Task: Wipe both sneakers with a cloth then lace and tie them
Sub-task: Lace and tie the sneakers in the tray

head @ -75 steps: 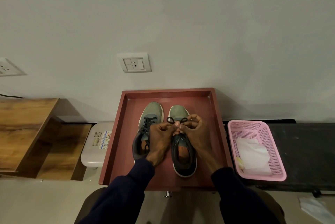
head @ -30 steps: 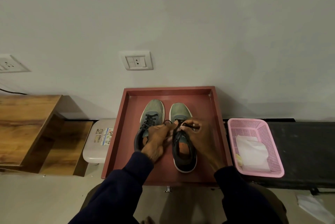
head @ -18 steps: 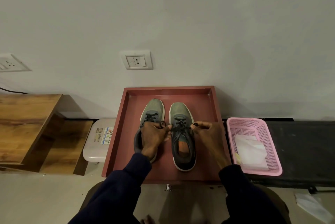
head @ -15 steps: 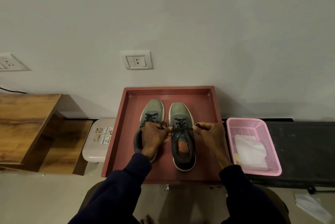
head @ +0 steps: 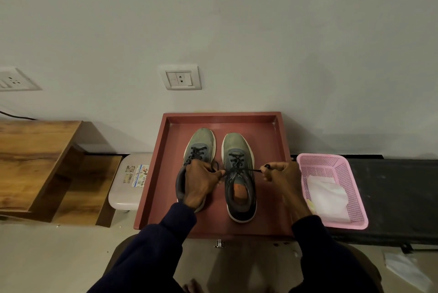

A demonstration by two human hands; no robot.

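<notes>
Hands have swung apart, left hand and right hand each pinching the limp lace, best gripped near its ends, taut over the right sneaker.

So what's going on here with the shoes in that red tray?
A person is tying a sneaker. The left hand and the right hand each pinch the lace, holding it stretched taut across the right-side sneaker in the red tray. The other sneaker sits beside it, already laced, partly under the left hand. A white cloth lies in the pink basket next to the tray, so the wiping looks finished.
</notes>
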